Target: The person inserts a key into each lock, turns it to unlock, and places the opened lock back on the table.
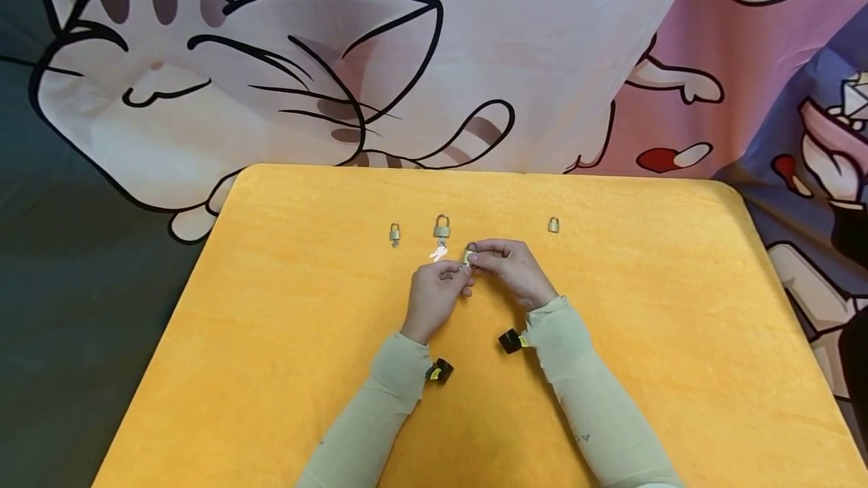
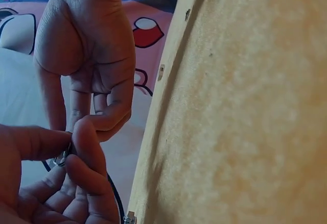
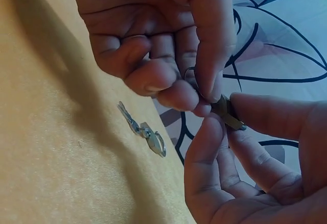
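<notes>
A small brass padlock (image 1: 469, 255) (image 3: 227, 113) is pinched between the thumb and fingers of the right hand (image 1: 511, 269) (image 3: 255, 168), just above the yellow table. At the padlock's lower end, the left hand (image 1: 437, 296) (image 2: 61, 178) pinches a small thin metal piece (image 2: 62, 157) that looks like a key with a ring. Fingers cover most of it, so whether it sits in the lock I cannot tell. The fingertips of both hands meet around the padlock. Just beyond the left hand lies a larger padlock (image 1: 441, 230) with silvery keys (image 1: 438, 253).
Another small padlock (image 1: 395, 233) lies left of the larger one, and one more (image 1: 554, 225) lies farther right. The yellow table (image 1: 305, 322) ends at a far edge, with a printed cartoon cloth (image 1: 542, 59) hanging behind it.
</notes>
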Tool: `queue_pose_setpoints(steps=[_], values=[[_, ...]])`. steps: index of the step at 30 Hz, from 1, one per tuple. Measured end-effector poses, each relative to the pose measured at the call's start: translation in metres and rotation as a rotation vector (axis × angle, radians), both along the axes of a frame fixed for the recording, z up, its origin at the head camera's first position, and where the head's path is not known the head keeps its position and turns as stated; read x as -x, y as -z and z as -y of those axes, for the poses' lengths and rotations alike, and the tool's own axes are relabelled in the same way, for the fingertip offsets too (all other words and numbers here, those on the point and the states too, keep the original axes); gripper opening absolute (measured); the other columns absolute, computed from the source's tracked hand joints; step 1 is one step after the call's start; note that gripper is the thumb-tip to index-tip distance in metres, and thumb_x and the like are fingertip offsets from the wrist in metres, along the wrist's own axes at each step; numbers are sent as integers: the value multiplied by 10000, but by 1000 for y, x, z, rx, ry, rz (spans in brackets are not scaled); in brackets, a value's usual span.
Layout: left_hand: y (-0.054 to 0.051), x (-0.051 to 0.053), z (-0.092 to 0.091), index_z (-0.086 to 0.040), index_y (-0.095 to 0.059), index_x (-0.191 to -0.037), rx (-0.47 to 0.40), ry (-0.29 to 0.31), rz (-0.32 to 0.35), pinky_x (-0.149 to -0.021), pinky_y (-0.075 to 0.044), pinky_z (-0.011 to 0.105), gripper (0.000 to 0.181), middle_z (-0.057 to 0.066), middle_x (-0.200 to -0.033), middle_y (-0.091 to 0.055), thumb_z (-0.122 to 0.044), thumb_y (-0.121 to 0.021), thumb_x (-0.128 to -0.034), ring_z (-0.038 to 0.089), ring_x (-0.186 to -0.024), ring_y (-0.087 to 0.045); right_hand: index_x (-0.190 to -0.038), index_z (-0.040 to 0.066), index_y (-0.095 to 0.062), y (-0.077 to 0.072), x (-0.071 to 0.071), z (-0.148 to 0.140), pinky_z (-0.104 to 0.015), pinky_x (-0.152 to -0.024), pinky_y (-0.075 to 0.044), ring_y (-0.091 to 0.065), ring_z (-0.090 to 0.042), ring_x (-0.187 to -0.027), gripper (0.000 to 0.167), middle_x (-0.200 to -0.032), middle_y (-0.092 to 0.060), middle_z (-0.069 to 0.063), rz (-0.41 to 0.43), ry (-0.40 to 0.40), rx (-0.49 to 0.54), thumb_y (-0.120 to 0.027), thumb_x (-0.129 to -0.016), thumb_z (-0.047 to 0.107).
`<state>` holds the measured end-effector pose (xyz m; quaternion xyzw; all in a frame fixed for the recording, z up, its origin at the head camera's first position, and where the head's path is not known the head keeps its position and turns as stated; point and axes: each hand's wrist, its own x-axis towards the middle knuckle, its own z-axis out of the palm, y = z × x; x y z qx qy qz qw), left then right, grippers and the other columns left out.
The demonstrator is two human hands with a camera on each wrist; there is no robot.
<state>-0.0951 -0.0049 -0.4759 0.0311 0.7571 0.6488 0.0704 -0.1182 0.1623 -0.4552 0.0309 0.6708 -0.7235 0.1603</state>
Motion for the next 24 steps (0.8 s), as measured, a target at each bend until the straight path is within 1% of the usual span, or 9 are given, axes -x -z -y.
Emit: queue_pose_setpoints(steps=[3,8,11,15,18,20,24], values=[[1,0,-1,45,-750,-933,29,13,-1,-657,-532,251,224,38,-758,-735,-152,-651,-974,145,-640,-695,-1228,-152,-618,0,0,0,-312,-855,-567,-690,-141,-922,326,-1171,-680,-200,-1,-5,9,-647,-957,27],[1,0,-1,43,-753,-915,35,11,-13,-728,-531,273,293,42,-743,-727,-193,-606,-1006,168,-643,-691,-1225,-153,-620,1,0,-2,-308,-844,-569,-697,-148,-907,321,-1154,-687,-184,-12,-7,16,-643,-963,31],[2,1,-1,48,-751,-923,15,11,11,-740,-532,280,280,69,-755,-729,-169,-598,-1011,204,-658,-696,-1229,-153,-617,0,-1,-2,-313,-850,-569,-698,-152,-916,324,-1167,-681,-196,-11,-10,20,-642,-964,30],[3,1,-1,59,-743,-954,-32,18,52,-694,-524,264,232,117,-796,-736,-147,-642,-987,282,-701,-706,-1236,-154,-611,-1,-1,-1,-328,-866,-565,-690,-147,-922,328,-1190,-668,-207,-2,-6,25,-638,-966,30],[2,1,-1,56,-741,-955,-48,15,52,-672,-511,241,208,133,-812,-739,-142,-679,-960,319,-723,-707,-1241,-155,-607,-2,-1,0,-344,-881,-560,-683,-141,-922,332,-1199,-661,-210,2,-1,27,-635,-968,31],[2,2,-1,54,-742,-950,-49,12,42,-660,-509,229,195,123,-809,-740,-135,-695,-947,309,-720,-707,-1245,-158,-603,-2,-1,0,-348,-885,-559,-681,-136,-923,335,-1209,-655,-217,3,0,28,-634,-968,28],[3,2,-1,64,-740,-928,-27,11,3,-636,-516,226,195,91,-784,-732,-122,-685,-952,230,-675,-692,-1249,-164,-598,-2,0,0,-333,-878,-561,-682,-126,-928,336,-1239,-640,-227,6,6,42,-631,-966,15]])
